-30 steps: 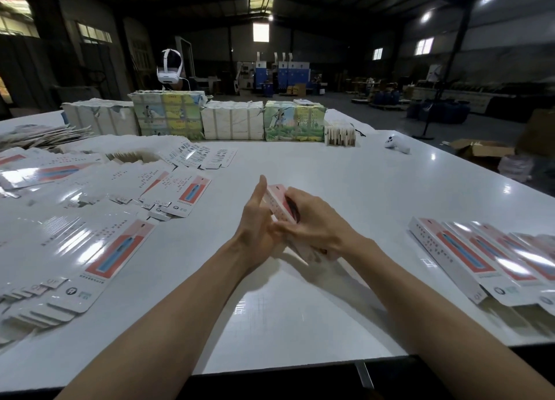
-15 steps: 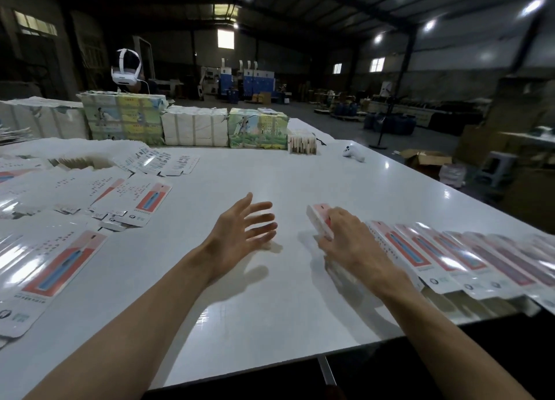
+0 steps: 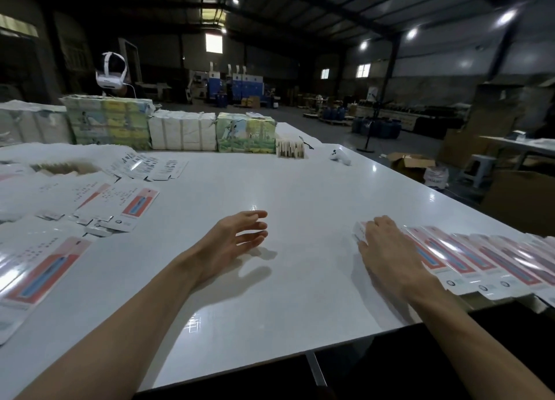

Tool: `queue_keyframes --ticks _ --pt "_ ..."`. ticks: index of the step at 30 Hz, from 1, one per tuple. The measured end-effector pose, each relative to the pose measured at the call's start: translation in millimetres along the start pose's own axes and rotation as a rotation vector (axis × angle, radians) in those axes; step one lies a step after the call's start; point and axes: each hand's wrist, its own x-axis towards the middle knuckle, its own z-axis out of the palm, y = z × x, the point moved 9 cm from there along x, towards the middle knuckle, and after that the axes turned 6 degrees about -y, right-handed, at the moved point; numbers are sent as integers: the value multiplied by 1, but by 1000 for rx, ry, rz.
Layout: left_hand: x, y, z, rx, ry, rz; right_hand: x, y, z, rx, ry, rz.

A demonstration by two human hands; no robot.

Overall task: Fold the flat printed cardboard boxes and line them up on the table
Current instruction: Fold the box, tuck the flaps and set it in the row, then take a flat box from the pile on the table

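**Head view.** A glossy white worktop [image 3: 300, 195] is spreading out beneath both hands and reflecting the ceiling lamps of a dim warehouse hall. An open carton [image 3: 411, 162] and a pale stool [image 3: 480, 168] are standing on the floor, far beyond and to the right of the right hand. Wrapped bundles [image 3: 183, 131] are lining the far edge of the worktop, well beyond both hands. A white headset [image 3: 111, 72] is showing behind them, and a white controller [image 3: 341, 156] is lying to their right.

The left hand [image 3: 237, 237] is hovering just above bare worktop, its grip wide, fingers spread and holding nothing. Flat printed blanks [image 3: 132, 207] are lying scattered well to its left.

The right hand [image 3: 387, 255] is lying palm down on the folded box [image 3: 360, 233] at the left end of a row of folded boxes [image 3: 468, 258]. Its grip is also wide, the fingers laid flat over the box rather than curled round it. Only the box's far corner is showing past the fingertips.

The row is running rightwards from this hand along the near edge of the worktop, each box lying against its neighbour. Each long axis is slanting from far-left to near-right, with the red-and-blue printed face up and the white tab end pointing toward the near edge.
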Motion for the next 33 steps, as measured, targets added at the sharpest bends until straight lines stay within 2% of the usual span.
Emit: queue_keyframes --ticks 4,8,10,15,20,24,28,33 --pt "3 -2 -7 85 7 19 18 -69 -18 104 84 -171" --pt "5 2 -23 222 157 97 29 -156 -35 139 223 -368" --pt "4 6 -28 283 233 151 35 -191 -37 199 237 -420" --pt "-11 23 -56 461 550 199 46 -234 -14 480 217 -420" --pt "-19 31 -51 639 583 171 53 -232 20 618 192 -414" --pt "-28 43 -63 901 545 -43 55 -229 24 629 149 -456" --pt "-80 97 -115 1295 773 -170 58 -229 28 704 82 -445" --pt "-153 108 -183 1514 876 -708 60 -230 29 746 62 -433"
